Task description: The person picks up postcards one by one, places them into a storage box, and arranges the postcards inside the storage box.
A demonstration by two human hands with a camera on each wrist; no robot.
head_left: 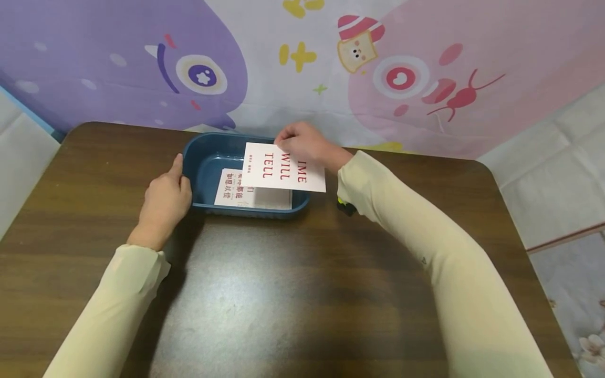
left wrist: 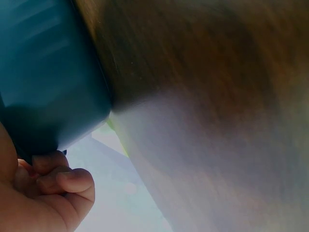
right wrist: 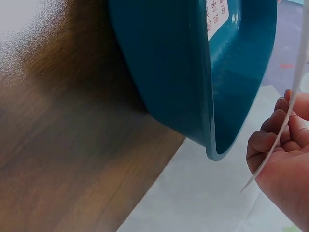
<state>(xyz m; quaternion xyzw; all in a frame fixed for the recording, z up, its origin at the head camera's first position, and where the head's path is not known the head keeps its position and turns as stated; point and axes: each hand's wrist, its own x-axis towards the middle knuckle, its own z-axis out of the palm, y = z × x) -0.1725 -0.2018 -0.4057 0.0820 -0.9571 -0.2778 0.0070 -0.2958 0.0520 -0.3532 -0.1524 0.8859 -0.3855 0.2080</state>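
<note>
A white card (head_left: 279, 170) with red lettering is pinched by its far edge in my right hand (head_left: 302, 143), over the right part of a blue plastic basin (head_left: 200, 184). From the right wrist view the card (right wrist: 282, 130) shows edge-on between thumb and curled fingers. My left hand (head_left: 166, 202) grips the basin's left end; its fingers (left wrist: 75, 180) curl at the rim in the left wrist view. Inside the basin lies another white card (head_left: 231, 195) with dark printed characters, partly hidden under the held one.
The basin stands near the far edge of a dark wooden table (head_left: 283, 294). Behind the table hangs a cloth (head_left: 293, 94) with purple and pink cartoon figures. A small black and yellow item (head_left: 346, 207) shows at the right wrist.
</note>
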